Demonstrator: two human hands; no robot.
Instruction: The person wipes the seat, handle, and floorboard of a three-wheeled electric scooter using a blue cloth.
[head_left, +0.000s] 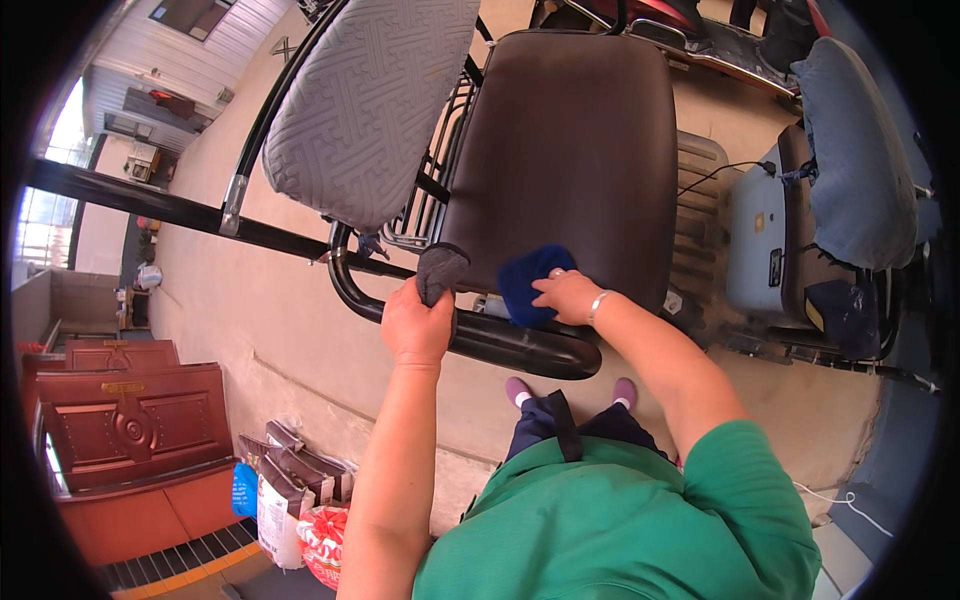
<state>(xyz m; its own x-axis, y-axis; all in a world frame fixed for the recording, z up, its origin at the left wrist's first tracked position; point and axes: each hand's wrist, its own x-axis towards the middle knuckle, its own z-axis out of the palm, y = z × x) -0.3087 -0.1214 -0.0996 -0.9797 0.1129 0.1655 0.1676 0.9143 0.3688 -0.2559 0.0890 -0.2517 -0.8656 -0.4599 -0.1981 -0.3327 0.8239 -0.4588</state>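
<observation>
My left hand (417, 324) grips a bunched dark grey cloth (440, 271) above the black tubular rail (525, 349) of a vehicle seat frame. To its right, my right hand (574, 298) holds a dark blue cloth (534, 281) at the near edge of a brown padded seat (574, 150); the cloth lies partly over that edge. A silver bracelet circles my right wrist. Left of the seat stands a backrest with a grey quilted cover (367, 112). Whether the grey cloth touches the rail cannot be told.
A second seat with a blue-covered backrest (859, 157) and a grey box (757, 232) stand at the right. A long black bar (150, 199) runs left. Filled bags (281, 510) and red-brown panelled doors (135, 424) are at lower left. A white cable (825, 496) lies at lower right.
</observation>
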